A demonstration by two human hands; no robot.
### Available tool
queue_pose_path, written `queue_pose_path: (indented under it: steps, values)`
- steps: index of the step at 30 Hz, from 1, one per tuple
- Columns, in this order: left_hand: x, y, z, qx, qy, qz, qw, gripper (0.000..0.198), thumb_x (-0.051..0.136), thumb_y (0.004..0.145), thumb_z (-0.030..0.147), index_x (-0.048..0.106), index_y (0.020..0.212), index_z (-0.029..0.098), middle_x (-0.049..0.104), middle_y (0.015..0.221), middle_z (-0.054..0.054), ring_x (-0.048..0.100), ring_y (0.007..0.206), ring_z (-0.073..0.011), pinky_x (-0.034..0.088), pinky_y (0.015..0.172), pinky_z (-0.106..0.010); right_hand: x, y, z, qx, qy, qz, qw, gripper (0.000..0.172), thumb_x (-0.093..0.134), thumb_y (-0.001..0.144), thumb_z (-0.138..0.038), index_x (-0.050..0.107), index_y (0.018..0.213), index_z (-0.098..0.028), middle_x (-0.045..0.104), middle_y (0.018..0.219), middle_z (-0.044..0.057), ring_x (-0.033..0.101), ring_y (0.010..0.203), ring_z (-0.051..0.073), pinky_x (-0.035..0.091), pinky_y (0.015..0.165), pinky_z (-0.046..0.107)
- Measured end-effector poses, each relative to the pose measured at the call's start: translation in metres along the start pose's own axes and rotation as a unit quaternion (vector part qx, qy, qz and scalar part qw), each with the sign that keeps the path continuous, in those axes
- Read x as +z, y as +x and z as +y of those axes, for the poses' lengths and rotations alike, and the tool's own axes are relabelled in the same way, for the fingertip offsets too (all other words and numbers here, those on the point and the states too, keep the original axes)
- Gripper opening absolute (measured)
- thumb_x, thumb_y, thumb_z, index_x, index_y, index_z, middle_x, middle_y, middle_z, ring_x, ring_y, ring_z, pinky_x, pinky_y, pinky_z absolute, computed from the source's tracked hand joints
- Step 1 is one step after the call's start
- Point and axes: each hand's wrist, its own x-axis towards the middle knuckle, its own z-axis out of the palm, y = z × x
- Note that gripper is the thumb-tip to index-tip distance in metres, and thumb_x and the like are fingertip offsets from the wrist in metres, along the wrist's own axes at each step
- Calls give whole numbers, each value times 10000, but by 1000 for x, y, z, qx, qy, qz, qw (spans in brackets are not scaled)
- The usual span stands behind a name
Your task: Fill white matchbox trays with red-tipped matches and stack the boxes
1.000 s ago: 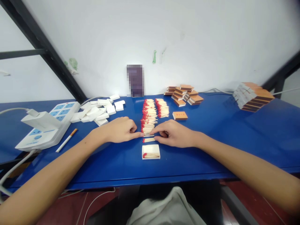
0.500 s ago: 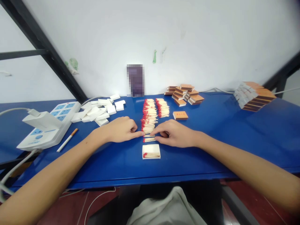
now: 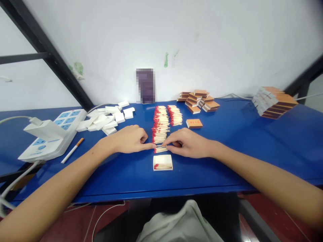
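Note:
A long pile of red-headed matches [image 3: 160, 124] lies on the blue table, with a shorter pile [image 3: 175, 115] at its right. My left hand [image 3: 132, 139] is curled, its thumb tip against the head ends of matches at the near end of the long pile. On the other side, my right hand [image 3: 183, 143] touches the stick ends with index finger and thumb. A few matches [image 3: 160, 150] lie between the hands. Just below them sits a white tray [image 3: 163, 158] with several matches along its near side.
White trays [image 3: 102, 121], a cigarette [image 3: 72, 150] and a power strip [image 3: 54, 134] are at left. One orange matchbox [image 3: 194, 123], a heap of matchboxes [image 3: 199, 100] and a stacked block [image 3: 275, 102] are at right. A pixelated dark object [image 3: 147, 86] leans on the wall.
My left thumb has moved very slightly right against the match heads. My right hand has barely moved.

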Motion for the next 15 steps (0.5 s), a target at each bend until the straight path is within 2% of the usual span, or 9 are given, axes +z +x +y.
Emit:
queue_pose_path:
  steps: [8,15]
  values:
    - [0,0,-2,8,2,-12,1000,594,417,965,596,459,544,179,477,484,7,368,452,-111,231,528,-306,0,0,-1,0,5,15,1000,279,576,911,-183,742,1135,-176,723,799,18,561,616,108,409,623,242]
    - [-1,1,0,9,-7,-6,1000,594,432,961,571,454,519,176,446,473,7,349,443,-109,216,511,-308,-1,-1,0,2,-6,-7,1000,254,594,893,-166,766,1077,-198,722,808,19,578,644,119,410,633,249]
